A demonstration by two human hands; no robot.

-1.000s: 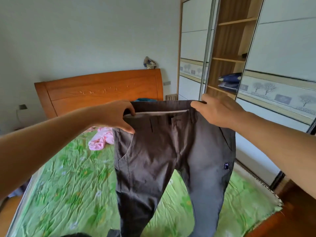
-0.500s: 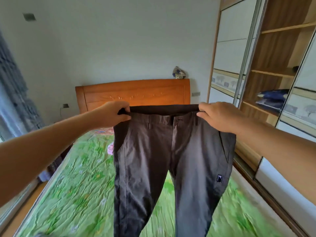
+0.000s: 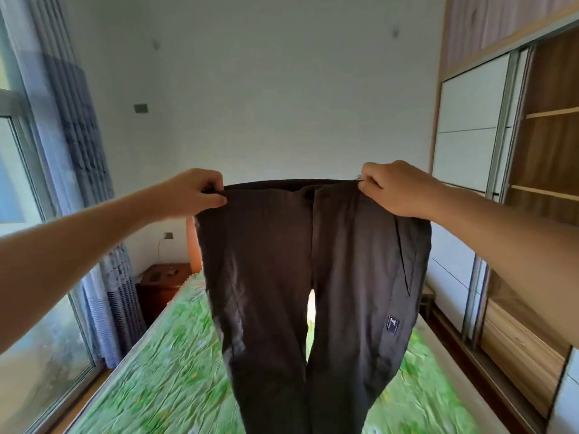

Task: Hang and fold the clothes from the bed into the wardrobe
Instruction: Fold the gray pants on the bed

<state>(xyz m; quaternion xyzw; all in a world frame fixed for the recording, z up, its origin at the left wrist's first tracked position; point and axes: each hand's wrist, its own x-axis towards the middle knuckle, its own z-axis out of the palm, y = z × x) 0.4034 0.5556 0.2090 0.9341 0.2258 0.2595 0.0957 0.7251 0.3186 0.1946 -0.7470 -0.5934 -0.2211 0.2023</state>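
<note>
A pair of dark brown trousers [image 3: 282, 261] hangs in the air in front of me, waistband stretched flat, both legs dangling over the bed [image 3: 163, 380]. My left hand [image 3: 194, 192] pinches the left end of the waistband. My right hand [image 3: 394, 186] pinches the right end. A small dark label sits on the right leg. The wardrobe [image 3: 545, 158] stands at the right with its sliding door open, showing wooden shelves. The trousers hide the headboard and the far part of the bed.
A green flowered sheet covers the bed. A dark wooden nightstand [image 3: 159, 283] stands by the bed's far left corner. A window and blue-grey curtain [image 3: 78, 145] fill the left side. A strip of floor runs between bed and wardrobe.
Both hands have raised the trousers higher and pulled the waistband wider. The view has tilted up and turned left, so the headboard and the pink garment are hidden.
</note>
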